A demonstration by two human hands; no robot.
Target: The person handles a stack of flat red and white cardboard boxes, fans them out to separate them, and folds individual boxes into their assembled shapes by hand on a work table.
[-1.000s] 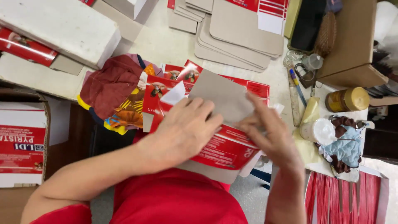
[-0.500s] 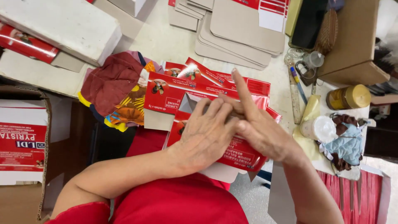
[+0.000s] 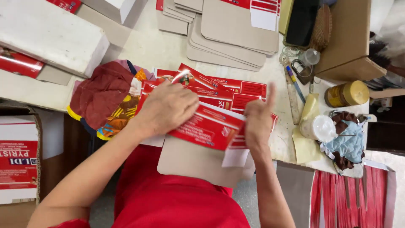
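The left hand point(image 3: 168, 109) lies palm down, fingers curled and spread narrow, pressing on a red printed carton blank point(image 3: 209, 126) at the table's near edge; its fingertips grip the blank's upper edge. The right hand point(image 3: 258, 122) is at 3 o'clock from the left hand, closed on the blank's right end with the index finger extended toward 12 o'clock. The blank is folded, tilted slightly down to the right, and sits at the centre of the view on top of a stack of further red flat blanks point(image 3: 236, 88) that fan out toward 12 and 1 o'clock. A grey-brown cardboard sheet point(image 3: 194, 162) projects from under the blank toward 6 o'clock, overhanging the table point(image 3: 147, 46) edge above the person's red shirt point(image 3: 168, 198). At 9 o'clock from the left hand lies a bundle of maroon and yellow cloth point(image 3: 105, 97), touching the red stack. At 12 o'clock, well apart from the hands, is a pile of plain cardboard cut-outs point(image 3: 236, 38). At 3 o'clock from the right hand are a pale yellow sheet point(image 3: 306, 126), a white round lid point(image 3: 320, 126) and a light blue rag point(image 3: 348, 141); a gold-lidded jar point(image 3: 348, 93) stands at 2 o'clock. A white block point(image 3: 46, 36) lies at 10 o'clock.
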